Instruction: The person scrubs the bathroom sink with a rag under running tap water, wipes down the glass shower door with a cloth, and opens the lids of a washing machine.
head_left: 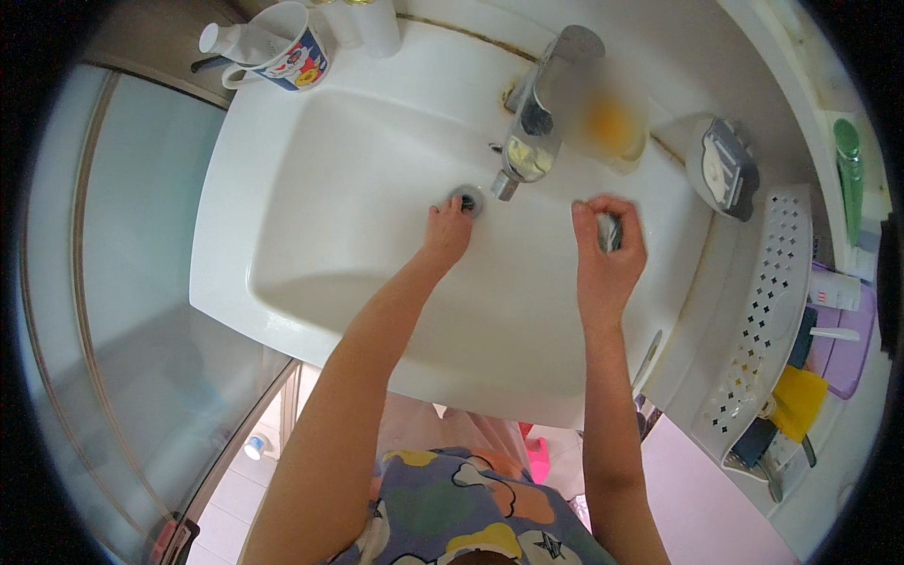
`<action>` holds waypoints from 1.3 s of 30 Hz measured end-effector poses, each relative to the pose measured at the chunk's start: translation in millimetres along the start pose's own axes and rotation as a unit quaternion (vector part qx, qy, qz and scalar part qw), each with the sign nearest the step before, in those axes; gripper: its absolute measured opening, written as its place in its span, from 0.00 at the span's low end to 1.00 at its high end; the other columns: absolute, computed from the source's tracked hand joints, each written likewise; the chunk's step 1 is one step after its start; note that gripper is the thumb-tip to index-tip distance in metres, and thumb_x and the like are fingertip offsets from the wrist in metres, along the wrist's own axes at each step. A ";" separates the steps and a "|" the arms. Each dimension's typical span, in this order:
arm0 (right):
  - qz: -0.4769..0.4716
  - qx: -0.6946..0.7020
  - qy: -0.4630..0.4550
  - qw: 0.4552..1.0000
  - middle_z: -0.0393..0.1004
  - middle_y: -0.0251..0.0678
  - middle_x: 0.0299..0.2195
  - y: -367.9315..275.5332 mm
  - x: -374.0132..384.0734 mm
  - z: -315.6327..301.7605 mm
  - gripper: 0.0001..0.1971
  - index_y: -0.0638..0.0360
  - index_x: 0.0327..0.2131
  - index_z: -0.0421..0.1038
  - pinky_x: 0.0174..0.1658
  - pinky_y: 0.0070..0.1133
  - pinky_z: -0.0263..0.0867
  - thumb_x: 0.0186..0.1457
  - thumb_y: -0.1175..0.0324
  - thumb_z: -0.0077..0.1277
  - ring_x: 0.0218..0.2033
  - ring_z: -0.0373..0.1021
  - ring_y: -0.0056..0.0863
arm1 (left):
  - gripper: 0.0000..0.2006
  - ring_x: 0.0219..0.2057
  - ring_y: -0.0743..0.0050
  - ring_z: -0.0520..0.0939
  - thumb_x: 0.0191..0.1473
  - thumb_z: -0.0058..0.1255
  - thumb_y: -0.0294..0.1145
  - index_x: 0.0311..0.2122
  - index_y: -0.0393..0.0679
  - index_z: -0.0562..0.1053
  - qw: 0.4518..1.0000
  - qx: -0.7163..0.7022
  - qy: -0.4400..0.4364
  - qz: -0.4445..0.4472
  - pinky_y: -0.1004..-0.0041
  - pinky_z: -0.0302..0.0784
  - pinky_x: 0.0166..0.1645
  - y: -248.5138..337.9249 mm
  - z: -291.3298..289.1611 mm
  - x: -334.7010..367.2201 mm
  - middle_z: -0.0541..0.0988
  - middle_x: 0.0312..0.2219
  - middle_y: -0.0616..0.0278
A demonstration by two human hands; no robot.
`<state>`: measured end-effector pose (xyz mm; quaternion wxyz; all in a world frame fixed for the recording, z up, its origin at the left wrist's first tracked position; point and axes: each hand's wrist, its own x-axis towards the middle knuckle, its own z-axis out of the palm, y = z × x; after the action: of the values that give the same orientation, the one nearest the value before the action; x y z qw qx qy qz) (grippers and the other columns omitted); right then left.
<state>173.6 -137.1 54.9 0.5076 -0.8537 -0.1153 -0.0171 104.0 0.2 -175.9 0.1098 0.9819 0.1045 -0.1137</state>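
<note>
My left hand (449,232) reaches down into the white sink (348,198), its fingers bent at the round metal drain (468,201). One fingertip dips over the dark drain hole, and whatever these fingers may pinch is hidden. Over the right part of the basin, my right hand (610,268) is raised, thumb and fingers curled around a small round metal drain stopper (610,233). Part of the stopper shows silver and dark in the loop of the fingers. Between the hands, the chrome faucet (537,122) juts over the basin, its spout close to the drain.
A printed mug (297,61) holding a white-capped tube stands at the back left, beside white bottles (377,26). Behind the faucet is a blurred container with orange contents (607,122). A grey soap dish (730,169) and a perforated white rack (767,311) line the right side.
</note>
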 end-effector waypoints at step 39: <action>-0.179 -0.206 0.093 0.958 0.74 0.38 0.41 -36.0 51.5 12.1 0.16 0.58 0.41 0.71 0.46 0.25 0.66 0.46 0.68 0.57 0.41 0.71 0.34 | 0.14 0.35 0.69 0.78 0.62 0.34 0.34 0.37 0.39 0.73 0.114 -0.917 -0.005 -0.382 0.69 0.77 0.42 56.3 -59.6 19.8 0.77 0.32 0.60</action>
<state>215.0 -100.9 87.6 0.3183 -0.8997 -0.2120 -0.2103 147.7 -35.7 -113.4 0.8703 -0.0297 0.4903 0.0359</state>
